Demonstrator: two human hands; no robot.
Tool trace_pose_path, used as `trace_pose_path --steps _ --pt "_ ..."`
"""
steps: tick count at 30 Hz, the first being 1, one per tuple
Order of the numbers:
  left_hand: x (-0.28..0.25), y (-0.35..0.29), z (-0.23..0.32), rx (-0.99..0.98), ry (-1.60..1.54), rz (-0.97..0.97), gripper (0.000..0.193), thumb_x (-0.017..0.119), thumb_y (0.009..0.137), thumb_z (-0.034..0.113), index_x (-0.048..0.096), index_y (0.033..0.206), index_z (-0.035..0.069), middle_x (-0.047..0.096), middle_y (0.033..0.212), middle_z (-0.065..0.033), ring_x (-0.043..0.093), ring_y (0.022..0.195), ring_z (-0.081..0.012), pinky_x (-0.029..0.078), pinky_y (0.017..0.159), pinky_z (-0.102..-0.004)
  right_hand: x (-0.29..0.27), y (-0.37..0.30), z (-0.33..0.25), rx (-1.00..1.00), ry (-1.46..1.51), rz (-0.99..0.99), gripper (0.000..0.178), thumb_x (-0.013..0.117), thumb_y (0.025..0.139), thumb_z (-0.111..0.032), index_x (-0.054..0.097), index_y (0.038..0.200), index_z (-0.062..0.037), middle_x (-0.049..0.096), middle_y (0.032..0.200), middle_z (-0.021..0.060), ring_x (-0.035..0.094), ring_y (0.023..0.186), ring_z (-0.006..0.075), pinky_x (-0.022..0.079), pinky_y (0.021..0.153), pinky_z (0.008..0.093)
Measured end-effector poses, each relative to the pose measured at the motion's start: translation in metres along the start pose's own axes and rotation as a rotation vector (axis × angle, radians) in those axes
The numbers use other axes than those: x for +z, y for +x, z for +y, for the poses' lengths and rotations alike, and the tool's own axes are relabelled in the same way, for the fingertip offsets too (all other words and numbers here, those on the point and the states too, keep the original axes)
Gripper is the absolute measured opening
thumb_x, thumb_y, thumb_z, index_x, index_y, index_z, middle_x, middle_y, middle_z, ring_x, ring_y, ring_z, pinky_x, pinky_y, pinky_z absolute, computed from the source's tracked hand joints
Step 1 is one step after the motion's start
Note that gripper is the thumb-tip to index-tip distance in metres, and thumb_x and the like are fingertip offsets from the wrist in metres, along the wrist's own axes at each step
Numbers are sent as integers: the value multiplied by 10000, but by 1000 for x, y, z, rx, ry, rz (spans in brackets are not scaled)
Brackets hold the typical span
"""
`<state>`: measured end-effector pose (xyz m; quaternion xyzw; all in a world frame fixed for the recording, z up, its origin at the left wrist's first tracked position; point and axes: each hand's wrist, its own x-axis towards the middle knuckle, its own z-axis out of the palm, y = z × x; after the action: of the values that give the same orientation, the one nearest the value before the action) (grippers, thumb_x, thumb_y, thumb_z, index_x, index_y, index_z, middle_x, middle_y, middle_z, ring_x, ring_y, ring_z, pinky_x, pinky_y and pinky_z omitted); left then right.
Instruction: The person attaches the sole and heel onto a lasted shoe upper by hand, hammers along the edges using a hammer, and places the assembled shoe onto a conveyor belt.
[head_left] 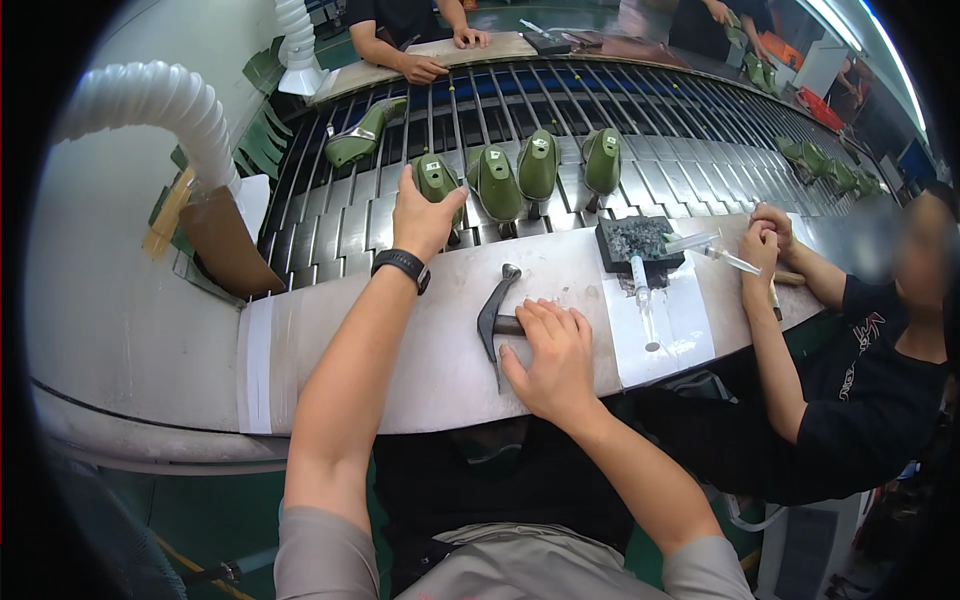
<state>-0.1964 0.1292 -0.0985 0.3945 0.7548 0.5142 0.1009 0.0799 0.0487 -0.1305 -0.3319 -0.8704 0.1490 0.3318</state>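
Note:
My left hand (424, 222) reaches to the near side of the roller conveyor, with thumb and fingers around the heel end of a green shoe last (434, 178). Beside it, three more green lasts, among them the nearest one (496, 186), stand in a row with holes and small labels on top. On the pale worktop, my right hand (556, 358) is closed over the handle of a hammer (490, 314). The hammer's dark, curved head points away and toward me, just left of the fingers. Part of the handle is hidden beneath my palm.
Another green last (354, 140) lies on its side farther along the conveyor (330, 210). A dark block (636, 240) with syringes stands on the worktop (420, 380). White ducts (150, 100) hang left. One co-worker sits right; others stand across the conveyor.

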Motion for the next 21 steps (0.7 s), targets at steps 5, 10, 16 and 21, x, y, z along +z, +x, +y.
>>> trace_pose_path --steps 5,10,16,21 --pt "26 20 -9 -42 60 -57 791 797 857 275 520 1542 -7 714 1373 -226 709 1238 -347 541 1071 -404 -2 2 6 45 44 2 499 776 878 -239 691 1291 29 695 1370 204 592 1362 358 344 1191 605" --pt "19 19 -22 79 -39 -66 815 795 881 272 470 1584 17 701 1374 -253 709 1225 -366 545 1067 -400 -3 6 3 50 91 -25 503 786 856 -229 699 1287 16 697 1372 189 594 1360 360 347 1182 594" --pt "51 -35 25 422 450 94 1020 910 835 453 431 1623 15 394 1656 -296 439 1505 -450 401 1235 -492 -5 7 8 52 82 -39 512 785 856 -236 694 1296 10 692 1378 179 590 1361 354 337 1182 601" --pt "67 -12 22 398 529 34 819 925 756 474 681 1418 57 344 1663 -277 313 1519 -562 374 1248 -569 -5 7 5 52 98 -58 517 783 863 -246 687 1306 4 682 1394 171 578 1375 343 321 1192 607"
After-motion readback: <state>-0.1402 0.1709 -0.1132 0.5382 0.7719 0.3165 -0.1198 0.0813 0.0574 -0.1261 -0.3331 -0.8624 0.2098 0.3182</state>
